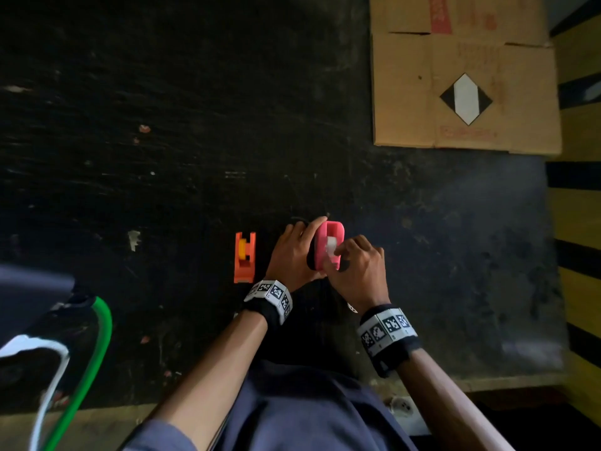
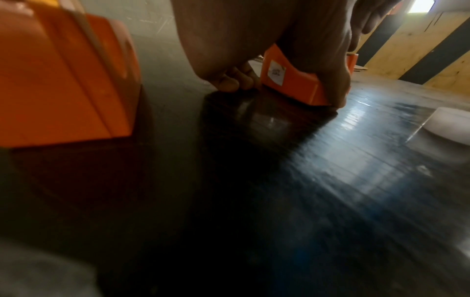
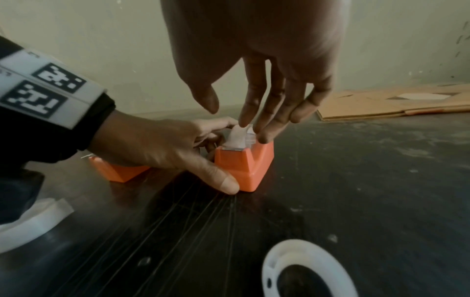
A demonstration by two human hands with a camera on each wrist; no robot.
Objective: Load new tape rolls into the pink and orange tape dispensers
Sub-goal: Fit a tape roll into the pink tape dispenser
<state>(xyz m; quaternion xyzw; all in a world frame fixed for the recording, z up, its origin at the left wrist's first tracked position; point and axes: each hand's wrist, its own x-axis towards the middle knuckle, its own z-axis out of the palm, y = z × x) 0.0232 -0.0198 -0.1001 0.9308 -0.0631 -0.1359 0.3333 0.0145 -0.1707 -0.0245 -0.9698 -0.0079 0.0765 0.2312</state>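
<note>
Covering pink dispenser (image 1: 329, 247), hands; tape seemingly inside.

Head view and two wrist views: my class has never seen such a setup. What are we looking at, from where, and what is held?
There is no machine here: a person works with bare hands, wearing patterned wristbands. The big picture comes from a camera on the head, looking down. The other two come from cameras on each wrist, looking along the hand. On the dark table lie an orange dispenser, flattened cardboard and a loose white tape roll. The left hand grips the pink dispenser, which looks orange in the wrist views. The fingers of the right hand touch the white tape strip at its top.
</note>
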